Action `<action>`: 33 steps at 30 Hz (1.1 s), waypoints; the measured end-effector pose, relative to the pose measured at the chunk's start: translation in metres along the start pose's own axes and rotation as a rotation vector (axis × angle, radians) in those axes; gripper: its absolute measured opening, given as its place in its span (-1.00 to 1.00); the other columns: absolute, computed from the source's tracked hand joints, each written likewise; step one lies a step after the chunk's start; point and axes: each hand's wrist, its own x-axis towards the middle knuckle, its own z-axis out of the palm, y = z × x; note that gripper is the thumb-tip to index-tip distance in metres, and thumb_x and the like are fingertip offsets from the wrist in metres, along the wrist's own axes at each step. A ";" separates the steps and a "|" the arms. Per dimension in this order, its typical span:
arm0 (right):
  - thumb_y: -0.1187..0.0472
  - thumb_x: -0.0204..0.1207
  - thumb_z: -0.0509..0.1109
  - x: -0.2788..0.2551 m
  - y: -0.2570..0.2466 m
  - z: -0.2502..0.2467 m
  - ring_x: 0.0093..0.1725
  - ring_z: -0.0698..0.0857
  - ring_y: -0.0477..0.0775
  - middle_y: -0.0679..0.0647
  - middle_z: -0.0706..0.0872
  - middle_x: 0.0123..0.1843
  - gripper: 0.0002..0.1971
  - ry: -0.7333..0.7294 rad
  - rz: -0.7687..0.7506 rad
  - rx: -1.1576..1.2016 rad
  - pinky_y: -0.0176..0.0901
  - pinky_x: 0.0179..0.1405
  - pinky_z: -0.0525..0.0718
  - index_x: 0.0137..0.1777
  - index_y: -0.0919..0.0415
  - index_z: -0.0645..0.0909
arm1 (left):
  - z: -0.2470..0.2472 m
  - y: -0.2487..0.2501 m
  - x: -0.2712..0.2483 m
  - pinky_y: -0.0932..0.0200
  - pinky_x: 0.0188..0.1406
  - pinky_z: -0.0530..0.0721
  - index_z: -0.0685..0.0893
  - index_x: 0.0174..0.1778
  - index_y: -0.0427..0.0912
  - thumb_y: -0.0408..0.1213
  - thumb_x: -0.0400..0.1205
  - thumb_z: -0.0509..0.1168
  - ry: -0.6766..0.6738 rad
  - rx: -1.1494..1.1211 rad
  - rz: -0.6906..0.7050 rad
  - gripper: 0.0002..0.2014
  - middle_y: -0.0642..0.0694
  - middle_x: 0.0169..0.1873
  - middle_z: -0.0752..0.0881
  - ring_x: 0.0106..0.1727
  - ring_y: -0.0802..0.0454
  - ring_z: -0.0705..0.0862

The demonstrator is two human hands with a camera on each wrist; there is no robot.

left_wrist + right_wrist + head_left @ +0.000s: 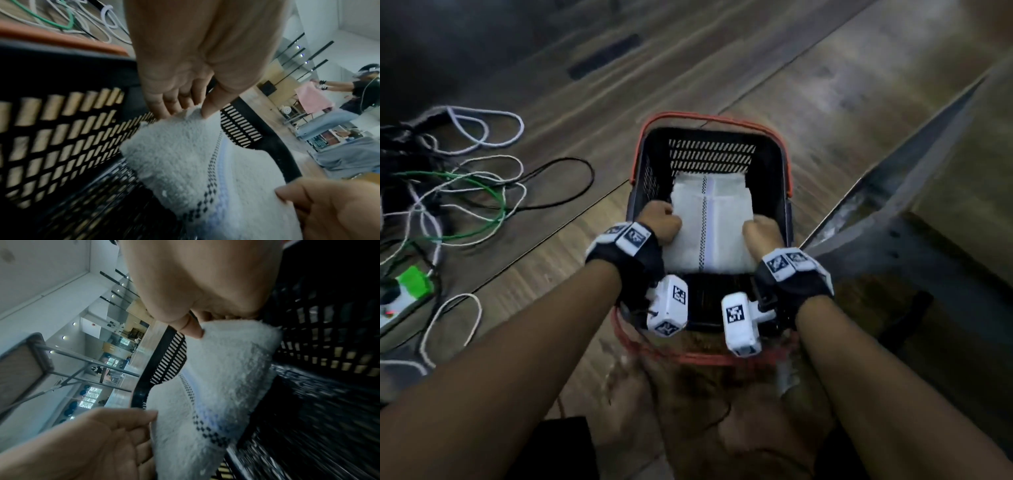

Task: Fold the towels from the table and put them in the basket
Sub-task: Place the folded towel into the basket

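Note:
A black slotted basket [774, 161] with red handles [709, 120] stands on the wooden floor. Inside it is a folded white towel [722, 222] with a dark checkered stripe. My left hand [661, 222] grips the towel's left edge and my right hand [762, 233] grips its right edge, both down inside the basket. In the left wrist view the left hand [184, 112] pinches the towel [180, 154] between thumb and fingers, close to the basket wall [61, 129]. In the right wrist view the right hand [197, 331] pinches the towel [226, 369] likewise.
A tangle of cables [465, 192] and a power strip [400, 298] lie on the floor to the left. A grey table frame [928, 164] rises at the right. Another person [357, 87] holding a pink cloth stands far off. My feet are just below the basket.

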 end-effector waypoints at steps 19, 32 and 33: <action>0.41 0.52 0.15 0.093 -0.001 0.032 -0.13 0.53 0.05 0.25 0.71 0.16 -0.67 0.271 -0.099 0.033 -0.44 -0.46 0.36 0.23 0.33 0.58 | 0.037 -0.009 0.105 0.20 -0.10 0.49 0.60 0.19 -0.26 -0.43 0.57 0.22 0.265 -0.056 -0.048 -0.73 -0.25 0.10 0.73 0.12 -0.18 0.66; 0.39 0.52 0.16 0.086 0.002 0.032 0.30 0.53 0.21 0.25 0.49 0.41 -0.56 0.267 -0.227 -0.215 -0.24 0.09 0.47 0.43 0.31 0.41 | 0.036 -0.010 0.098 0.18 0.28 0.52 0.33 0.51 -0.28 -0.44 0.60 0.18 0.338 -0.137 0.040 -0.50 -0.26 0.38 0.55 0.35 -0.15 0.55; 0.37 0.50 0.18 0.084 0.002 0.035 0.39 0.44 0.23 0.23 0.42 0.46 -0.52 0.308 -0.318 -0.350 -0.11 0.22 0.44 0.45 0.28 0.37 | 0.038 -0.009 0.097 0.09 0.46 0.41 0.22 0.57 -0.25 -0.42 0.62 0.18 0.358 -0.109 0.111 -0.43 -0.28 0.48 0.43 0.48 -0.20 0.43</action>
